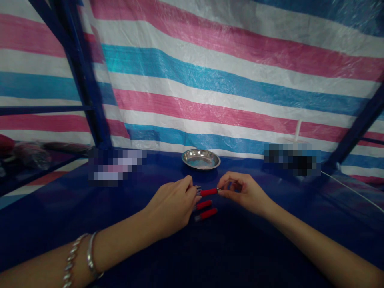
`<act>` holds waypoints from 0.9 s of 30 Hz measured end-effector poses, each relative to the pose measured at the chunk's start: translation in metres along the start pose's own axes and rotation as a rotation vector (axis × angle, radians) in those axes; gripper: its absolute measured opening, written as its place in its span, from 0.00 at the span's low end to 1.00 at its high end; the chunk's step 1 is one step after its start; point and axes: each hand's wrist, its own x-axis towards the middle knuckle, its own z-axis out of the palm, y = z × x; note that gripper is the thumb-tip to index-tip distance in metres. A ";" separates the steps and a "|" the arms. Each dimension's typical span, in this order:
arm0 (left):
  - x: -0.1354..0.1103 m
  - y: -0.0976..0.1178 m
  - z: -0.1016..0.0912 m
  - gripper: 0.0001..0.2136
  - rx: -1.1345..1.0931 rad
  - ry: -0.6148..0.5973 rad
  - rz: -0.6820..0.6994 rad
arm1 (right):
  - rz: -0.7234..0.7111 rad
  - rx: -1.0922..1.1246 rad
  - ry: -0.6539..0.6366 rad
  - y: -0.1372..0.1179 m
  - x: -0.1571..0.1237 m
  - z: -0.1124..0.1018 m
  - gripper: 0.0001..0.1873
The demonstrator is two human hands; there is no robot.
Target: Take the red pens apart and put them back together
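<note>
My left hand (pixel 175 204) and my right hand (pixel 241 192) meet over a blue table (pixel 120 224), both pinching one small red-handled tool (pixel 208 192) held level between them. The left fingers close on its metal end, the right fingertips on the other end. Two more red-handled tools (pixel 205 210) lie side by side on the table just below, next to my left hand's knuckles. Bracelets circle my left wrist.
A shallow metal dish (pixel 201 159) sits at the back of the table, beyond the hands. Blurred patches lie at back left and back right. A striped pink, white and blue tarp hangs behind. A white cable (pixel 354 190) runs at right. Blue frame posts stand on both sides.
</note>
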 end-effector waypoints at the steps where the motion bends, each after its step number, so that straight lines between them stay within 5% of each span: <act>1: 0.000 0.000 0.000 0.12 -0.021 -0.003 0.002 | -0.001 -0.003 0.000 0.000 0.000 0.000 0.04; 10: -0.001 -0.003 0.000 0.14 -0.100 0.042 0.006 | -0.034 -0.091 0.011 0.005 0.000 0.000 0.03; 27: 0.000 -0.008 -0.002 0.10 0.028 -0.055 0.028 | -0.143 -0.395 0.041 0.010 0.000 -0.001 0.04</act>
